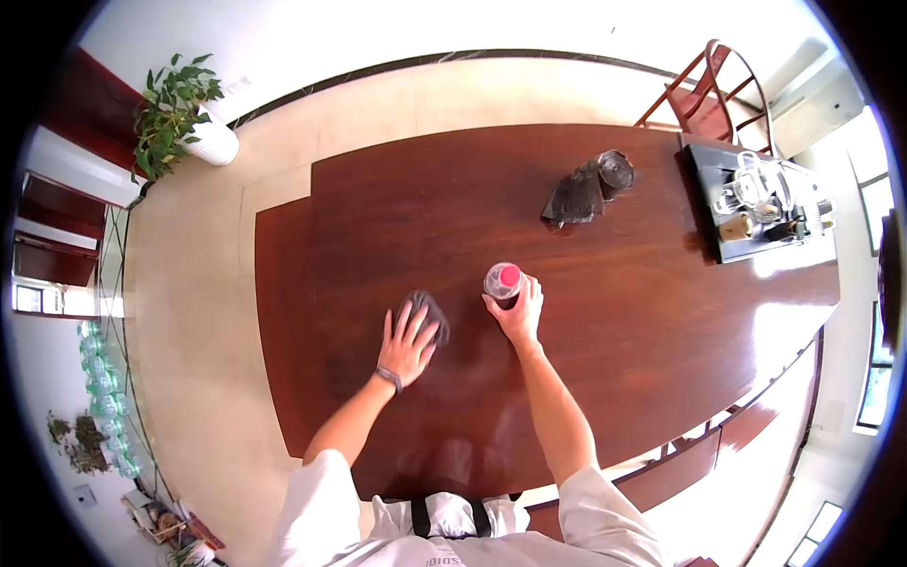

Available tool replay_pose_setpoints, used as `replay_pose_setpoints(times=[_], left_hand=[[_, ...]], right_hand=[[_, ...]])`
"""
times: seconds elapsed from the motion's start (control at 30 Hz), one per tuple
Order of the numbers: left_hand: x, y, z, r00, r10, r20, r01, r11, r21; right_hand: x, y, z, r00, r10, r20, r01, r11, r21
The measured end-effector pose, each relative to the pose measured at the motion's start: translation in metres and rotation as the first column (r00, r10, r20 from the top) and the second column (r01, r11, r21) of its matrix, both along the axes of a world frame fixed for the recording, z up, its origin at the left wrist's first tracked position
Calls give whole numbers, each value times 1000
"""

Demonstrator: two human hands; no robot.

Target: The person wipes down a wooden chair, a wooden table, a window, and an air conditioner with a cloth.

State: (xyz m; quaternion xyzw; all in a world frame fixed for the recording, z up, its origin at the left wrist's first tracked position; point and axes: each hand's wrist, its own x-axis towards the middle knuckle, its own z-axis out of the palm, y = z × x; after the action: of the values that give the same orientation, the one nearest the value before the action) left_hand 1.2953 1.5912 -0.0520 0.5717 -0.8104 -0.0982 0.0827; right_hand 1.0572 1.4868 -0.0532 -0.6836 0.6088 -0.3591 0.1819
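Note:
My left hand (pixel 406 348) lies on a crumpled dark grey cloth (pixel 433 315) on the brown wooden table (pixel 406 217). Its fingers are spread and stretched out over the cloth, which shows beyond the fingertips and to their right. A clear plastic bottle (pixel 494 283) with a red cap stands on the table just right of the cloth. My right hand (pixel 521 317) is closed around the bottle's near side, thumb on the left and fingers on the right. The hand hides part of the bottle's lower body.
Farther back lies a roll of black plastic bags (pixel 616 170), one end pulled loose. A black tray (pixel 709 203) with glassware sits at the table's right end. A wooden chair (pixel 704 104) stands behind that corner. There is a potted plant (pixel 179 109) on the floor at far left.

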Motion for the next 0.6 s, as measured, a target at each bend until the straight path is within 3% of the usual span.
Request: replay_pose_setpoints(times=[0.23,0.33,0.43,0.5,0.6], left_hand=[[35,212,5,996,91,17,-93,989,116],[40,267,4,996,89,1,-88,988,124],[31,295,10,996,83,-26,-77,981,176],[33,308,7,994,9,-109,15,976,217],[49,328,7,918,23,-397,61,979,196]], right_hand=[[9,123,18,999,49,-2,-49,990,-129],[41,221,22,961,276,-6,-276,961,-4],[76,309,20,816,578,-4,-575,812,99],[92,355,18,804,595,-1,-584,789,192],[106,395,23,836,547,-53,-509,807,299]])
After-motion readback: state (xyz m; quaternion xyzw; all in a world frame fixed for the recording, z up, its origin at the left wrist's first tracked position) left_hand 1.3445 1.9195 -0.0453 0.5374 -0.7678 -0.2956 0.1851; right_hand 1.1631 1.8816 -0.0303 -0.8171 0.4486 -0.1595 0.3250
